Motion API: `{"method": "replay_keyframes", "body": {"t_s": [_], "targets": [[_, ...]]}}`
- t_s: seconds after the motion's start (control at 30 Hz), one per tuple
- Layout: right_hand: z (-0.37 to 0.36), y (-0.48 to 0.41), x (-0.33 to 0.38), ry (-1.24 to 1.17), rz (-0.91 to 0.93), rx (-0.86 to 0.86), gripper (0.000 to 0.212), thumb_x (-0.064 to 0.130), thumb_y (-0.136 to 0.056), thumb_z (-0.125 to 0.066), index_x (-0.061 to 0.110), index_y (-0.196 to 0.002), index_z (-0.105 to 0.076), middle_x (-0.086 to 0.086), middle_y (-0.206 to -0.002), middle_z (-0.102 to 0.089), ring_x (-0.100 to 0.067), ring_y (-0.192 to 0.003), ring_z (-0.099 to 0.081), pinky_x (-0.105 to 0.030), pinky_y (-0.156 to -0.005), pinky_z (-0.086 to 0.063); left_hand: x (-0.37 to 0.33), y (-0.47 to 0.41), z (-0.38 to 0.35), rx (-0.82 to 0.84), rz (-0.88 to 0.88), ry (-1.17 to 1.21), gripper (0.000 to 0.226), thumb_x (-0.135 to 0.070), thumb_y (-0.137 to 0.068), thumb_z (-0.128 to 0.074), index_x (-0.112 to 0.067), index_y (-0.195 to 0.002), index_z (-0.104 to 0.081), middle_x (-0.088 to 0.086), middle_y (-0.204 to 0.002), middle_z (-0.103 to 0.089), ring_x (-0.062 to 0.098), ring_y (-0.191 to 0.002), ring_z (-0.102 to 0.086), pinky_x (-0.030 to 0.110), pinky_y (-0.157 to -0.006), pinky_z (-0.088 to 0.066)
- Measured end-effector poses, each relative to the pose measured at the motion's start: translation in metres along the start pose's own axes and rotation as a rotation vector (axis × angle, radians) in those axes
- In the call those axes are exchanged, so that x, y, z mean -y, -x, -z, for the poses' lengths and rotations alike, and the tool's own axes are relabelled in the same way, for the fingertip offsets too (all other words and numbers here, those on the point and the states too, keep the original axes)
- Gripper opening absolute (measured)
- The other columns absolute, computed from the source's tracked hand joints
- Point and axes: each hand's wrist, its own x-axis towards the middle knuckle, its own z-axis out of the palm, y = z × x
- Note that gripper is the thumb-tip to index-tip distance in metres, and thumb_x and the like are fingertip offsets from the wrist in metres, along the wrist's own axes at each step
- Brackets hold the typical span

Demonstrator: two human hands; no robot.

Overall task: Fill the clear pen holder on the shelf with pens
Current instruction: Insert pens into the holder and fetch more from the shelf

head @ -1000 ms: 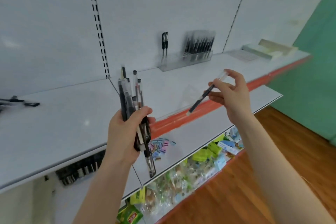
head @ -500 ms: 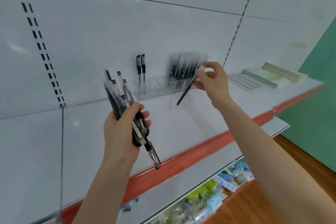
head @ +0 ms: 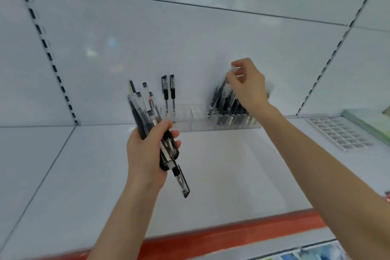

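Note:
A clear pen holder (head: 196, 119) stands at the back of the white shelf against the wall. Two black pens (head: 168, 91) stand upright in its left part, and several black pens (head: 229, 102) crowd its right part. My right hand (head: 248, 82) pinches the top of one black pen (head: 218, 94), whose tip reaches the left end of that crowd. My left hand (head: 147, 150) grips a bundle of several black pens (head: 147, 116) in front of the holder's left end; one pen hangs lower than the rest.
A second clear slotted tray (head: 339, 133) lies on the shelf to the right, beside a greenish flat stack (head: 371, 120). The shelf (head: 221, 175) has a red front edge (head: 232, 236). Colourful packets (head: 312, 255) show on a lower shelf at the bottom right.
My right hand has carried its single pen up and back from mid-air to the holder's right group. The camera has closed in on the shelf. My left hand keeps its bundle.

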Motion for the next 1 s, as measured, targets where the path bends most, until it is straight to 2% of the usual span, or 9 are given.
{"method": "replay_keyframes", "body": {"t_s": [0.13,0.27,0.33,0.5,0.6,0.77,0.87,0.93,1.0], "targets": [[0.009,-0.021,-0.009,0.016,0.102,0.112,0.021,0.014,-0.091,-0.051,0.010,-0.111,-0.051,-0.012,-0.094,-0.061,-0.026,-0.085,-0.064,-0.021,-0.066,-0.049,0.015,0.009,-0.024,-0.102,-0.053,0.045,0.005,-0.007,-0.087,-0.058,-0.004,-0.082,-0.057,-0.002,-0.048,-0.062,0.008,-0.044,-0.059,0.018,-0.043,-0.048],[0.014,-0.035,-0.013,0.049,0.166,0.238,0.016,0.012,-0.088,-0.051,0.009,-0.103,-0.054,-0.017,-0.086,-0.065,-0.020,-0.074,-0.057,-0.005,-0.054,-0.039,0.028,0.020,-0.040,-0.161,-0.099,0.054,0.005,-0.007,-0.087,-0.058,-0.005,-0.082,-0.056,-0.003,-0.049,-0.063,0.007,-0.045,-0.059,0.018,-0.044,-0.048],[0.014,-0.037,-0.015,0.056,0.182,0.260,0.013,0.012,-0.088,-0.050,0.009,-0.099,-0.057,-0.013,-0.083,-0.064,-0.018,-0.073,-0.054,-0.005,-0.055,-0.038,0.032,0.025,-0.044,-0.189,-0.114,0.055,0.005,-0.007,-0.086,-0.059,-0.006,-0.083,-0.057,-0.002,-0.052,-0.063,0.008,-0.047,-0.059,0.020,-0.045,-0.048],[0.009,-0.043,-0.019,0.219,0.248,0.391,0.017,0.009,-0.087,-0.049,0.003,-0.092,-0.064,-0.011,-0.094,-0.066,-0.016,-0.080,-0.053,-0.021,-0.076,-0.043,0.034,0.029,-0.048,-0.228,-0.134,0.056,0.005,-0.006,-0.085,-0.061,-0.004,-0.086,-0.058,0.000,-0.054,-0.063,0.009,-0.049,-0.060,0.020,-0.045,-0.049],[0.005,-0.042,-0.018,0.380,0.309,0.452,0.019,0.011,-0.086,-0.049,0.003,-0.090,-0.066,-0.013,-0.096,-0.065,-0.019,-0.084,-0.054,-0.026,-0.075,-0.041,0.032,0.028,-0.048,-0.224,-0.138,0.049,0.005,-0.007,-0.085,-0.061,-0.004,-0.085,-0.057,-0.002,-0.050,-0.063,0.009,-0.045,-0.059,0.020,-0.045,-0.049],[0.004,-0.035,-0.016,0.406,0.312,0.462,0.026,0.017,-0.091,-0.048,0.002,-0.099,-0.068,-0.017,-0.104,-0.063,-0.027,-0.097,-0.056,-0.032,-0.085,-0.042,0.030,0.026,-0.043,-0.201,-0.139,0.062,0.006,-0.008,-0.085,-0.061,-0.004,-0.088,-0.058,-0.002,-0.052,-0.063,0.008,-0.048,-0.060,0.019,-0.045,-0.048],[0.012,-0.021,-0.010,0.242,0.286,0.315,0.029,0.019,-0.092,-0.050,0.004,-0.115,-0.060,-0.010,-0.115,-0.061,-0.022,-0.108,-0.054,-0.026,-0.094,-0.036,0.029,0.026,-0.040,-0.174,-0.124,0.084,0.006,-0.008,-0.084,-0.062,-0.008,-0.090,-0.060,-0.001,-0.061,-0.063,0.007,-0.057,-0.065,0.019,-0.047,-0.049],[0.019,-0.004,0.001,0.010,0.215,0.243,0.021,0.017,-0.090,-0.054,0.007,-0.104,-0.066,0.004,-0.097,-0.065,-0.009,-0.089,-0.059,-0.019,-0.085,-0.044,0.029,0.026,-0.040,-0.114,-0.110,0.077,0.004,-0.009,-0.084,-0.062,-0.011,-0.086,-0.062,-0.001,-0.066,-0.065,0.007,-0.059,-0.066,0.019,-0.048,-0.050],[0.024,0.014,0.016,-0.185,0.076,0.388,0.014,0.020,-0.088,-0.058,0.011,-0.089,-0.068,0.008,-0.081,-0.067,0.001,-0.072,-0.060,-0.015,-0.073,-0.048,0.030,0.027,-0.042,-0.046,-0.087,0.056,0.004,-0.011,-0.083,-0.061,-0.013,-0.086,-0.062,-0.003,-0.067,-0.068,0.008,-0.062,-0.068,0.019,-0.048,-0.051]]}}
